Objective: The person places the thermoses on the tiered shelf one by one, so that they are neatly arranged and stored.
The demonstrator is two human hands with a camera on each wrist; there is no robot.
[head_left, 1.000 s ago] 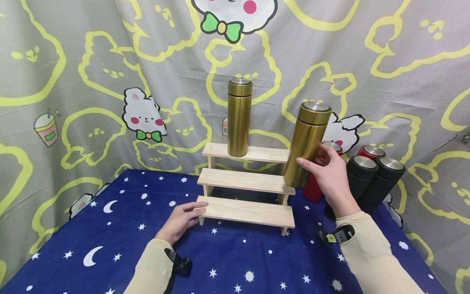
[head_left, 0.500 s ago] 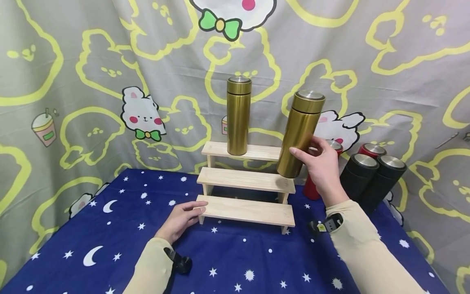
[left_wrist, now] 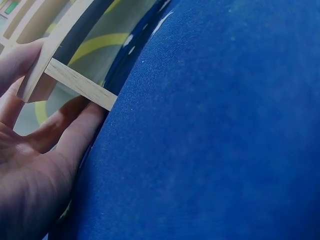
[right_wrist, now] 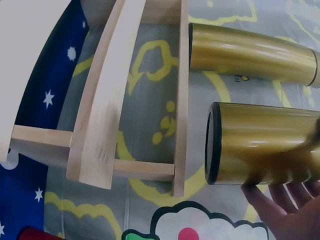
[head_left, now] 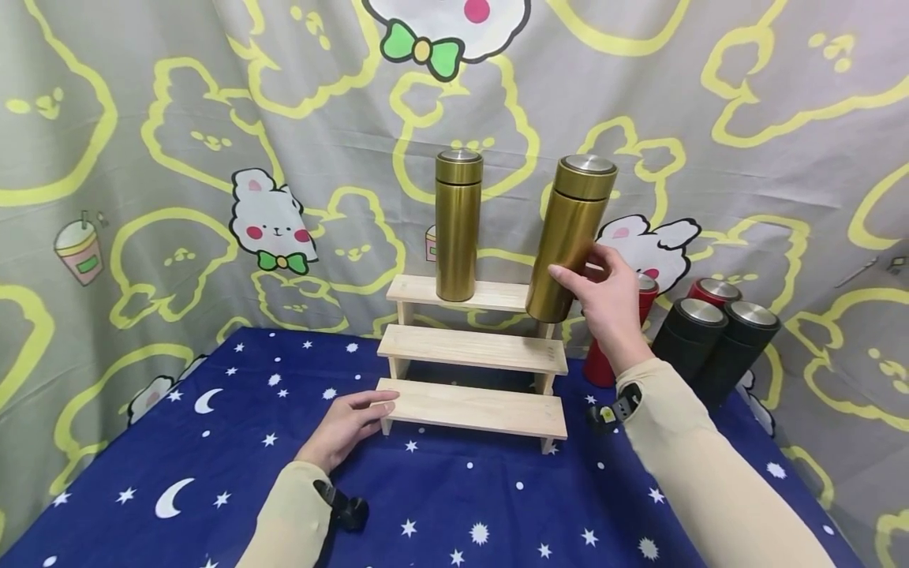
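Gripping: right fingers, a tilted, glossy gold flask, silver-topped; left fingers, a pale wooden stand.

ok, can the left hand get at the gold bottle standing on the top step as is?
Likely yes: the left hand must leave the bottom step, but the left side of the standing bottle looks free; the tilted bottle is to its right.

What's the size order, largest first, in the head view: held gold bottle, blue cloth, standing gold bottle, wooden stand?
1. Blue cloth
2. Wooden stand
3. Held gold bottle and standing gold bottle: unranked; held looks slightly larger, possibly from nearness.
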